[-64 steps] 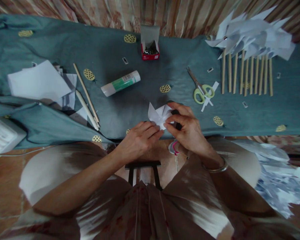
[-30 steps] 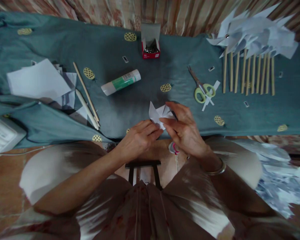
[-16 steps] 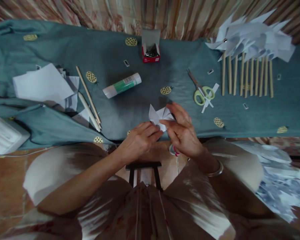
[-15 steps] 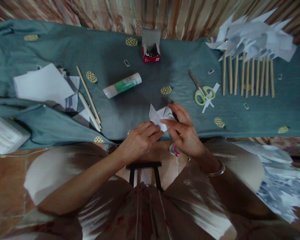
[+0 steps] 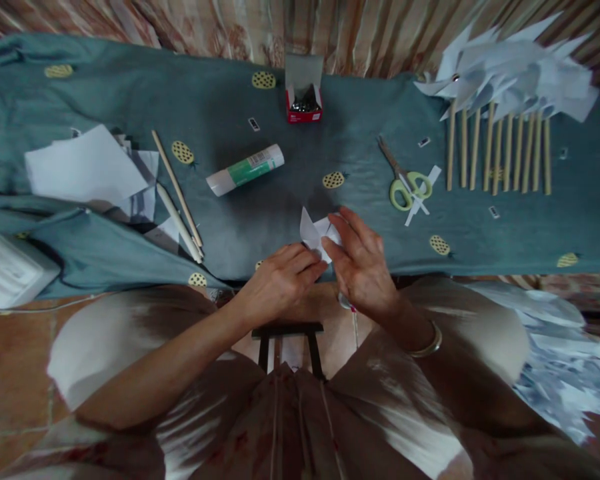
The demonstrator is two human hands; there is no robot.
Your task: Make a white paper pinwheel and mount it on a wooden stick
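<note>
A small white paper pinwheel (image 5: pixel 311 230) with folded points is held up near the table's front edge. My left hand (image 5: pixel 283 277) grips its lower left part between thumb and fingers. On the right side my right hand (image 5: pixel 363 263) has its fingers closed over the paper and hides much of it. Beyond them lie a green and white glue stick (image 5: pixel 253 169) and an open red box (image 5: pixel 304 115) with shiny metal pieces inside. Scissors (image 5: pixel 401 179) with light green handles rest over white paper strips (image 5: pixel 433 177).
Finished paper pinwheels (image 5: pixel 520 73) on wooden sticks (image 5: pixel 494 160) lie at the back right. White paper sheets (image 5: pixel 83 163) and thin sticks (image 5: pixel 177 190) are at the left, by a white box-shaped object (image 5: pixel 13 263). A pile of paper pieces (image 5: pixel 570 373) sits low on the right.
My right hand has shifted slightly left and its fingers have drawn in over the pinwheel's right side. My left hand keeps almost the same place and grip.
</note>
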